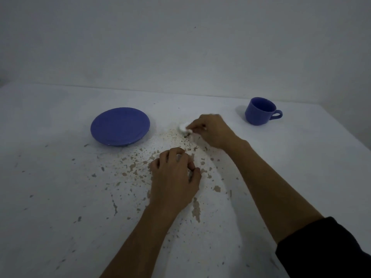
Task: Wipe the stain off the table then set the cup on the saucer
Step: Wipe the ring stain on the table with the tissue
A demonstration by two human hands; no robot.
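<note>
A blue saucer [120,126] lies on the white table [50,187], left of centre. A blue cup [261,110] stands upright at the far right, its handle pointing right. My right hand [212,131] pinches a small white wad of tissue [183,127] and presses it on a dark stain [185,135] between saucer and cup. My left hand [174,177] rests nearer me on the table, fingers curled, with a bit of white showing under them; what that white is I cannot tell.
The tabletop's white paint is chipped, with many brown flecks [136,167] spread around the hands and toward the front. A plain pale wall [180,47] rises behind the table's far edge. The table's right edge [351,135] runs diagonally past the cup.
</note>
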